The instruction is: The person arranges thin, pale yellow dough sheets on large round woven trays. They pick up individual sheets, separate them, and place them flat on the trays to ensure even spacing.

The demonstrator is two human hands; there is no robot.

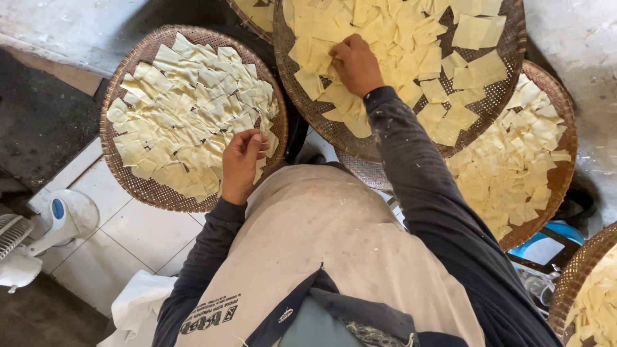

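Note:
Two round woven trays hold thin pale yellow dough squares. My left hand [240, 162] rests at the near right edge of the left woven tray [132, 183], fingers curled, pinching a dough square [259, 142] at the pile's edge. My right hand [354, 63] reaches onto the upper woven tray [504, 77], palm down, fingertips pressed on the dough squares [328, 48] there. Whether it grips one is hidden under the fingers. Dark long sleeves and a beige apron [328, 244] fill the lower middle.
A third woven tray [559, 173] with dough squares lies under the upper one at right, another [575, 276] at the lower right corner. A white fan base [61, 218] stands on the tiled floor at left. A white cloth [135, 305] lies below. A blue object [559, 234] peeks out at right.

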